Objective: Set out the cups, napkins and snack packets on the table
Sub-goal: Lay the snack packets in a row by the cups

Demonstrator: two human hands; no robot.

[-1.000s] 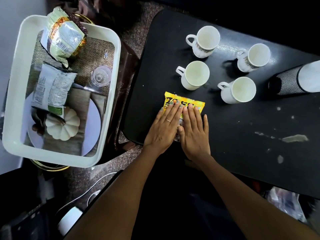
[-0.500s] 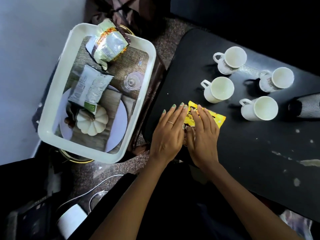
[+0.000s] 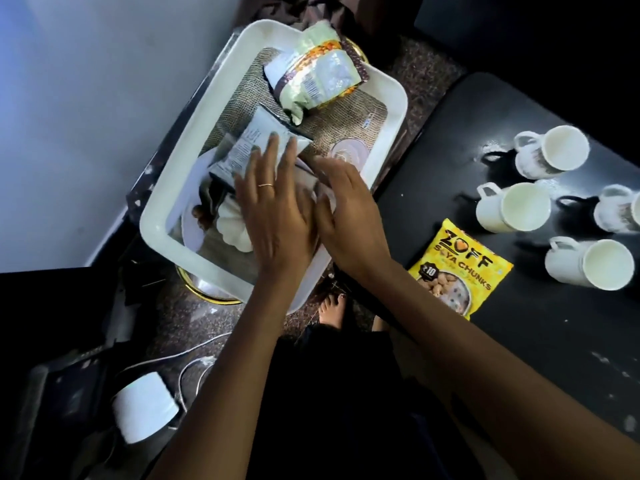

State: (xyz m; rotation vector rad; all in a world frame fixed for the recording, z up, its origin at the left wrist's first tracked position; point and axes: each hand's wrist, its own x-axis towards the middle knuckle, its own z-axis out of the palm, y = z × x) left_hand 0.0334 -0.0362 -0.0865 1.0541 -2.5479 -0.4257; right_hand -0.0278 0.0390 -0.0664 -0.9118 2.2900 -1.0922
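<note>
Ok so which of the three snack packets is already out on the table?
The yellow soya chunks packet, lying on the black table by the cups. The grey-white packet and the pale green one are in the white tub.

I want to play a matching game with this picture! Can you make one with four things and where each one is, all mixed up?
Things:
1. yellow packet
2. white pumpkin
3. green packet
4. left hand

Places:
A. far end of the white tub
B. flat on the black table, near the cups
C. reaching over the tub, fingers on the grey packet
D. near end of the tub, partly hidden by a hand

Pairs: 1-B, 2-D, 3-A, 4-C
</note>
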